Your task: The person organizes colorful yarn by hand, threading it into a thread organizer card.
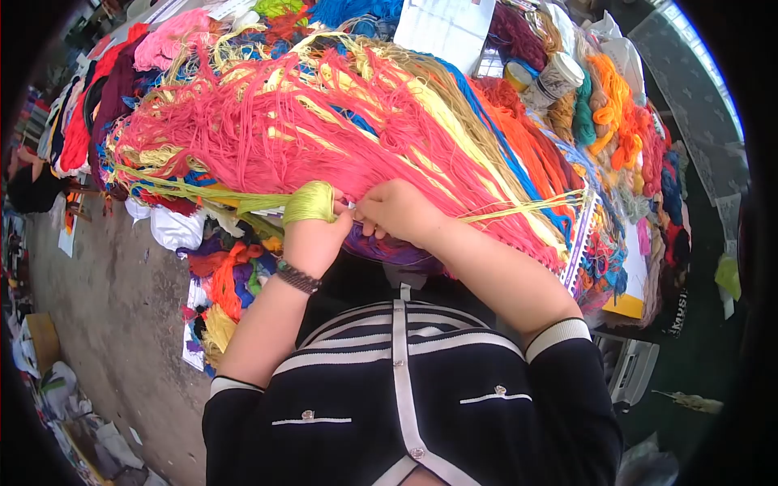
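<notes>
Lime-green thread (pixel 309 202) is wound in a thick band round my left hand (pixel 318 233), and more of it trails left across the pile. The left thumb and fingers are closed near the fingertips of my right hand (pixel 399 212). My right fingers are pinched together there, with a small pale bit showing between the hands; what they grip is too small to make out. Both hands are at the near edge of a big heap of pink thread (pixel 243 130) mixed with pale yellow strands. Purple thread (pixel 393 249) lies just below the hands.
A white strip with notched edges (pixel 582 243) stands at the heap's right end, with yellow strands reaching it. A paper sheet (pixel 444 31) and a white tub (pixel 561 76) sit at the back. Orange skeins (pixel 609 97) lie right; a bundle of mixed skeins (pixel 231 279) hangs left.
</notes>
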A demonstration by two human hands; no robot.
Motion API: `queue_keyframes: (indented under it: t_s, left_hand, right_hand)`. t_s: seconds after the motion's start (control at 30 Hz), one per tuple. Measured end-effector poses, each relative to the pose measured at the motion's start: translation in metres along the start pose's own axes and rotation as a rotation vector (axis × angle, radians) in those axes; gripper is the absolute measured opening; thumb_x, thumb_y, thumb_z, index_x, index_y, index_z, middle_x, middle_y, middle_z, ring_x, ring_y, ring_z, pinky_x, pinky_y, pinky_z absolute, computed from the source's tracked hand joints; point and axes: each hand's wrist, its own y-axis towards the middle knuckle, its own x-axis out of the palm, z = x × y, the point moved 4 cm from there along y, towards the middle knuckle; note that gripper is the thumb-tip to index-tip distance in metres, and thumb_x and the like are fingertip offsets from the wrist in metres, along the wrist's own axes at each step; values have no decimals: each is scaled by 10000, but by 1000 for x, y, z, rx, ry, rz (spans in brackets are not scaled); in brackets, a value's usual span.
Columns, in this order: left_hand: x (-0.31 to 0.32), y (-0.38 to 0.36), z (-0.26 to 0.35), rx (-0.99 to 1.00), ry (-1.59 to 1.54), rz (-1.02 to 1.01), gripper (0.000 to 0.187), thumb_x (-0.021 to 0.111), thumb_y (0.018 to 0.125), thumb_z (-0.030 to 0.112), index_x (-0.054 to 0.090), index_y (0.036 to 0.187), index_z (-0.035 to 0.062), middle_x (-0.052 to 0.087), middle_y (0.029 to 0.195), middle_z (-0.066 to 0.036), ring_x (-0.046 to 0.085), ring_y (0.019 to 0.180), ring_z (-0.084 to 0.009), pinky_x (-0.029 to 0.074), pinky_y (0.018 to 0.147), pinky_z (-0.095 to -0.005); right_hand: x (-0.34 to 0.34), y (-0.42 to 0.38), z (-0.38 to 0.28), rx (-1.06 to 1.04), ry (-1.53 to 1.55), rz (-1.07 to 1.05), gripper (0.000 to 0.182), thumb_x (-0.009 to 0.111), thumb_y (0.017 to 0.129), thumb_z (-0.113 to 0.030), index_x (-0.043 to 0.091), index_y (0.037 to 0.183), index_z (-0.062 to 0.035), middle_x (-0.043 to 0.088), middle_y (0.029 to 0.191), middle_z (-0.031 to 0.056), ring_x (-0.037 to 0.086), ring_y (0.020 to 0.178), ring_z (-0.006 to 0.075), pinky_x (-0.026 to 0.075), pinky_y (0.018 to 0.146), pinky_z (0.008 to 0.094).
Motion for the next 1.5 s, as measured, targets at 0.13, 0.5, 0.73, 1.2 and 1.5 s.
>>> queue_keyframes:
  t_s: [0.13,0.5,0.73,1.2,1.5]
  left_hand:
    - [3,0,-4,63,200,5,154,600,768,-10,555,908,32,558,697,6,534,615,-72,426,532,-204]
    - [5,-5,-1,-461,-465,-51,214,566,813,-18,521,1019,22,622,858,-68,639,682,-145,487,556,-231]
    - [5,0,-2,-292,-200,-93,216,581,787,-35,544,998,-5,621,809,-72,600,626,-117,468,557,-232]
    - [-7,-15,17,-336,-727,-70,272,584,854,27,520,1118,16,647,939,-95,639,778,-149,474,603,-219]
    - [-15,-15,15,-272,-460,34,259,600,857,88,548,1095,-1,648,935,-80,618,683,-107,445,513,-206]
  right_hand:
    - [0,1,0,33,-11,14,225,541,846,-182,648,782,5,610,623,63,555,504,121,436,473,241]
    - [-1,10,-1,57,-43,-9,231,521,808,-177,663,764,0,631,614,81,576,479,153,459,481,287]
    - [-2,-3,-10,-79,-170,17,231,498,857,-201,618,819,-8,624,622,80,595,542,168,469,532,299]
    - [-4,-3,8,-49,271,34,167,489,843,-65,536,984,11,639,715,100,574,621,146,456,574,259]
    - [-5,-5,5,1,314,40,166,478,833,-67,537,974,-1,637,712,96,554,622,141,441,564,254]
